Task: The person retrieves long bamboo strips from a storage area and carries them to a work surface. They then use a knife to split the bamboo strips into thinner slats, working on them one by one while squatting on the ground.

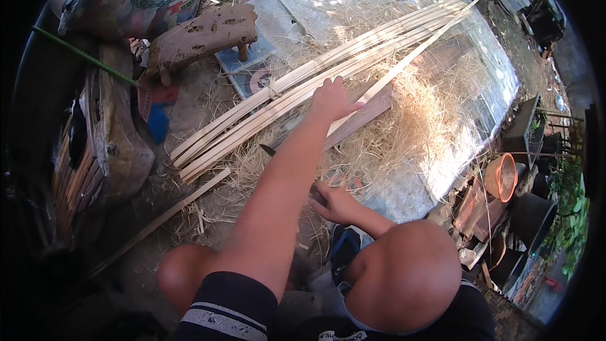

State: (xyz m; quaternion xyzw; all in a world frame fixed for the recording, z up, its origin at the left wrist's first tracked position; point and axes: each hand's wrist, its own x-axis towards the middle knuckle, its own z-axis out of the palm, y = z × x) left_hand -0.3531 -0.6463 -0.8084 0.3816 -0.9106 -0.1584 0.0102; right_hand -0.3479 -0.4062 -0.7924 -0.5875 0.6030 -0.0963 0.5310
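Observation:
My left hand [332, 99] reaches forward over the right edge of a bundle of long pale wooden strips [297, 77], its thumb spread away from the fingers. The thumb lies against a single loose strip [413, 55] that slants to the far right. Beneath that strip lies a flat brown board [366, 117]. Closer to me, my right hand [338, 204] is closed round the dark handle of a knife, beside my right knee. The knife's dark blade tip [268, 149] shows left of my left forearm, which hides its middle.
Curly shavings [423, 113] pile on a grey sheet [499, 76]. A low brown wooden bench [205, 38] and a printed sack [129, 0] stand far left. One strip [167, 215] lies on the ground at left. An orange basket [502, 177] and dark pots [532, 221] stand at right.

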